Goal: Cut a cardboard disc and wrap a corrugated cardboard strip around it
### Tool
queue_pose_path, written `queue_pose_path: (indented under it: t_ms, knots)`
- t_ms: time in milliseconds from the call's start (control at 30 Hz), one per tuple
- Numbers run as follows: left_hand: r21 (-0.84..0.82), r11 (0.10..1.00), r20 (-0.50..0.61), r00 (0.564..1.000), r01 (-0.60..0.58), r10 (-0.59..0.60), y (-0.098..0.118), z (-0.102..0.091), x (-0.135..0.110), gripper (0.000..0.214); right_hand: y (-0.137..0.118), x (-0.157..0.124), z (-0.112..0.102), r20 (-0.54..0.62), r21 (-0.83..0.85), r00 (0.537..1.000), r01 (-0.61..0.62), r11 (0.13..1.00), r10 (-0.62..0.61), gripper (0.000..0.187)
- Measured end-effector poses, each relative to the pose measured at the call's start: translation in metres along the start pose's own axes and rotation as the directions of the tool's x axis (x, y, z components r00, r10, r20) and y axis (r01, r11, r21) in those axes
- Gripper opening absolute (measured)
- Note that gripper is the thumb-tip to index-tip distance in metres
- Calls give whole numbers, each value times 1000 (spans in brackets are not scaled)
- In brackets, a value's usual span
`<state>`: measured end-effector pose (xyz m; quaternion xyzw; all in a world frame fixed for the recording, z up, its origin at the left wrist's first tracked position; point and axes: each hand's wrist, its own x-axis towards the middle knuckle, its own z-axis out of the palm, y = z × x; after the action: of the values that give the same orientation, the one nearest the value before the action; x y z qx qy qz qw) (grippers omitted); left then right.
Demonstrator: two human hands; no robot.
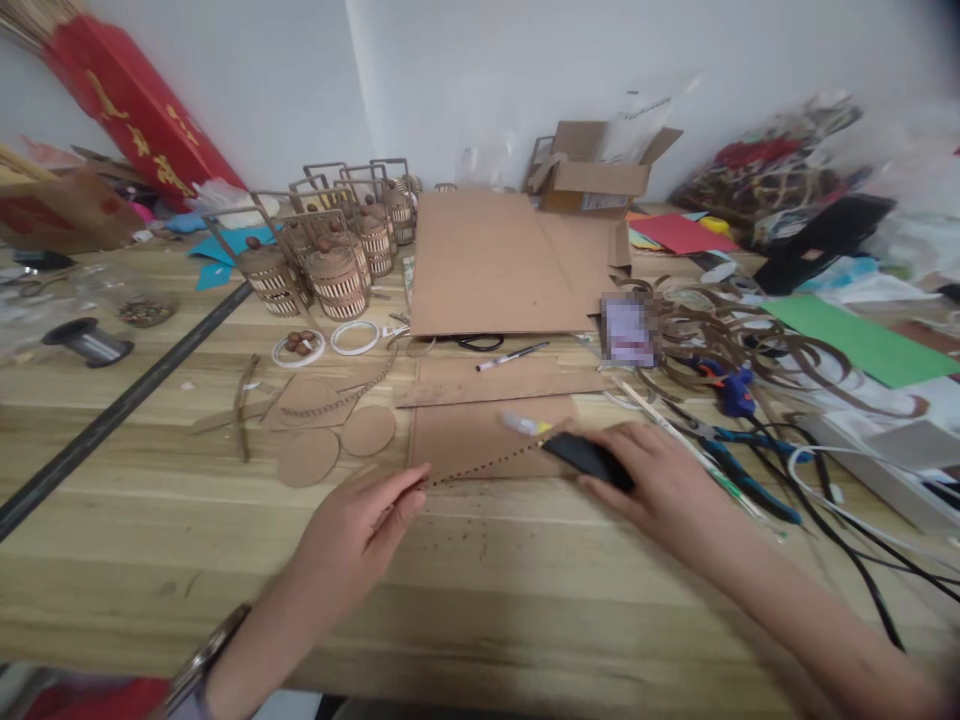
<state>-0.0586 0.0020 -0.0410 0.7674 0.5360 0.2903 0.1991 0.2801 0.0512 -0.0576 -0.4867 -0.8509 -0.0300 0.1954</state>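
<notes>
My left hand [358,535] pinches one end of a thin brown perforated strip [480,466] that stretches right across the wooden table [225,560]. My right hand [652,480] is wrapped round a black glue gun [585,458] whose pale nozzle [523,424] points left, just above the strip's far end. Both lie over a flat brown cardboard piece [480,440]. Two round cardboard discs [337,445] rest to the left of my left hand.
Several slatted wooden lantern-like baskets [330,265] stand at the back left. A large cardboard sheet [495,265], an open box [592,170], a pen [514,356], blue pliers [750,480], black cables [862,540], curled brown strips [750,335] and coloured paper [862,340] crowd the right.
</notes>
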Motion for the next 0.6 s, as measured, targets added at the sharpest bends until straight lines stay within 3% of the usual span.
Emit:
queue_pose_path:
  t_ms: [133, 267, 367, 433, 533, 600]
  knots:
    - [121, 978, 41, 985, -170, 167, 2, 18, -1, 32, 15, 18, -6, -175, -25, 983, -51, 998, 46, 35]
    - [211, 933, 109, 956, -290, 273, 6, 34, -1, 32, -17, 20, -17, -290, 51, 957, -5, 999, 19, 24]
    - [260, 905, 196, 936, -336, 292, 12, 41, 1, 25, -52, 15, -10, -139, 123, 970, 215, 969, -197, 22]
    - [269, 896, 254, 924, -353, 287, 16, 45, 1, 20, -68, 11, 0, -1, 140, 960, 277, 951, -279, 22]
    - [286, 887, 285, 916, -363, 283, 19, 47, 3, 17, -76, 5, 14, 101, 107, 944, 303, 947, -313, 10]
    - [299, 875, 283, 911, -382, 301, 17, 47, 3, 17, -72, 2, 17, 111, 73, 946, 297, 952, -304, 12]
